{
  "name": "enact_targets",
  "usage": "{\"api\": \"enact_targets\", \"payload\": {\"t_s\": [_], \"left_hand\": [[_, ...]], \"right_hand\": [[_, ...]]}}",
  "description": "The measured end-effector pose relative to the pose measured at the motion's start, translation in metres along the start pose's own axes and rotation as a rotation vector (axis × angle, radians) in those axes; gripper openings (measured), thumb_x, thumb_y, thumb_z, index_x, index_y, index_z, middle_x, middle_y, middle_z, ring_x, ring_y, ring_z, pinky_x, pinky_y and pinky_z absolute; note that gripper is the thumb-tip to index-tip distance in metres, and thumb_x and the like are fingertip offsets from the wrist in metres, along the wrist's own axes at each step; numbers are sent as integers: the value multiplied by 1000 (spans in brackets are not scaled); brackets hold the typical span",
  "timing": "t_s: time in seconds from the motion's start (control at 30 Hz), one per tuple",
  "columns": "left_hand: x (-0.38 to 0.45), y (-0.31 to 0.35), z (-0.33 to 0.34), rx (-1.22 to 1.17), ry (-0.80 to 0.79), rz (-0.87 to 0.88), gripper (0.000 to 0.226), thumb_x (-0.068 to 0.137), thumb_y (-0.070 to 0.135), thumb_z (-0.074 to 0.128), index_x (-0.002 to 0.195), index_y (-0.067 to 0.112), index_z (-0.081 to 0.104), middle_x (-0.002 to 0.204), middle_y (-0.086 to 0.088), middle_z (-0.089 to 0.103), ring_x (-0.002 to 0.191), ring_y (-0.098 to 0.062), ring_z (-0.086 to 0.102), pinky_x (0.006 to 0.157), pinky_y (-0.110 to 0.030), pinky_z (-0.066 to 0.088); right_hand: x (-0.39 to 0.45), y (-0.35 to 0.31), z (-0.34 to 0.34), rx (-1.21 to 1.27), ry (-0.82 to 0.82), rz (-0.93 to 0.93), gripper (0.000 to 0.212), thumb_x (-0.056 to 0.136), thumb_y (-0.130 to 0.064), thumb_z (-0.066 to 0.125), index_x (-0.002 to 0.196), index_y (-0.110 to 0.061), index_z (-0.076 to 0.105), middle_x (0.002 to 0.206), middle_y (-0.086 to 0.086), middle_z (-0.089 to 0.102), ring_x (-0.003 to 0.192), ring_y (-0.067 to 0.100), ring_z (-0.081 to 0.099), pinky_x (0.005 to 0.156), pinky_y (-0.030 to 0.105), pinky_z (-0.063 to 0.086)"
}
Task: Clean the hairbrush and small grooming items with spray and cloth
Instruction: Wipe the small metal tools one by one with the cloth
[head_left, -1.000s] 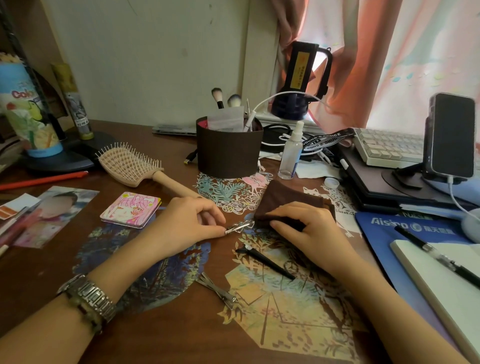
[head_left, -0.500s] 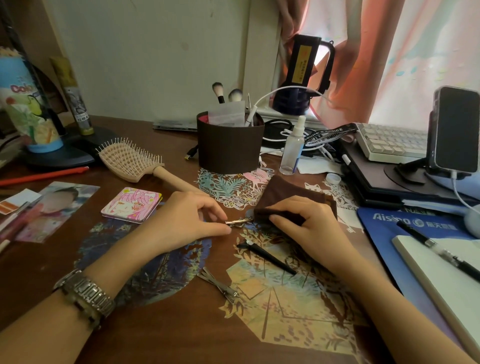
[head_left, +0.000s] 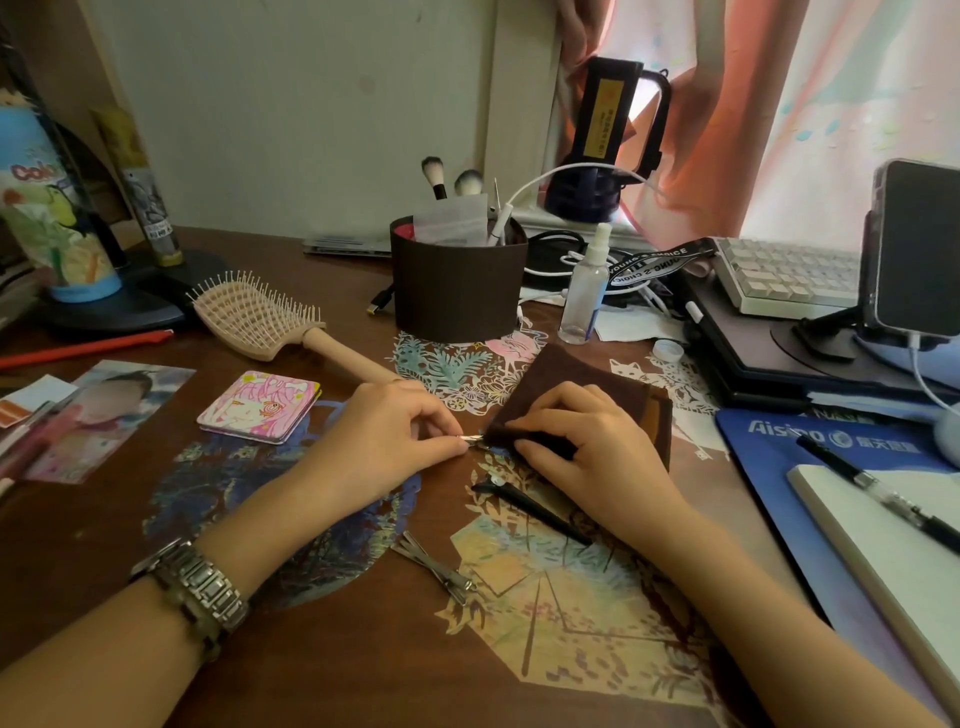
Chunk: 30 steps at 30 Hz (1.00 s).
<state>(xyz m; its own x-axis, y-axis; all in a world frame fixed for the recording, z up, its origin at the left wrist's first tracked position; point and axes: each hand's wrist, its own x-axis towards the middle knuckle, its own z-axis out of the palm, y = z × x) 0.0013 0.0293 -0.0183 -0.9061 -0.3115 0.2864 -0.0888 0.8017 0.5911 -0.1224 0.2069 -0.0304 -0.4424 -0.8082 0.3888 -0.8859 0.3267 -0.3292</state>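
The left hand (head_left: 384, 441) pinches a small metal clip (head_left: 474, 440) by one end, leaving the rest free to be wiped. The right hand (head_left: 582, 441) curls round the brown cloth (head_left: 587, 384), folding its edge over the clip's far end, low over the tabletop (head_left: 322, 649). The hairbrush (head_left: 260, 317) lies well to the left; the spray bottle (head_left: 584, 296) stands behind the cloth, within reach.

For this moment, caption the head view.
Left hand pinches a small metal clip while right hand wipes it with brown cloth.
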Motion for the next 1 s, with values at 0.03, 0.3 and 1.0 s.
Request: {"api": "enact_targets", "payload": {"t_s": [0.03, 0.3, 1.0], "left_hand": [[0, 0, 1, -2, 5, 1, 10, 74, 26, 78, 82, 19, 75, 74, 10, 57, 69, 6, 52, 62, -8, 41], [2, 2, 4, -6, 23, 1, 10, 75, 23, 78, 83, 19, 73, 71, 12, 54, 71, 6, 53, 63, -9, 42], [2, -1, 2, -13, 19, 44, 9, 76, 23, 77, 84, 18, 76, 74, 12, 60, 69, 8, 53, 59, -8, 40]], "right_hand": [[1, -1, 1, 0, 3, -8, 27, 86, -38, 56, 110, -34, 68, 102, -14, 56, 94, 8, 47, 80, 35, 48], [9, -10, 8, 4, -1, -45, 31, 86, -40, 50, 112, -34, 66, 101, -13, 56, 91, 10, 47, 77, 36, 48], [-2, 12, -10, -153, -68, -14, 27, 88, -34, 57, 113, -41, 64, 106, -15, 53, 95, 10, 50, 75, 27, 46]]}}
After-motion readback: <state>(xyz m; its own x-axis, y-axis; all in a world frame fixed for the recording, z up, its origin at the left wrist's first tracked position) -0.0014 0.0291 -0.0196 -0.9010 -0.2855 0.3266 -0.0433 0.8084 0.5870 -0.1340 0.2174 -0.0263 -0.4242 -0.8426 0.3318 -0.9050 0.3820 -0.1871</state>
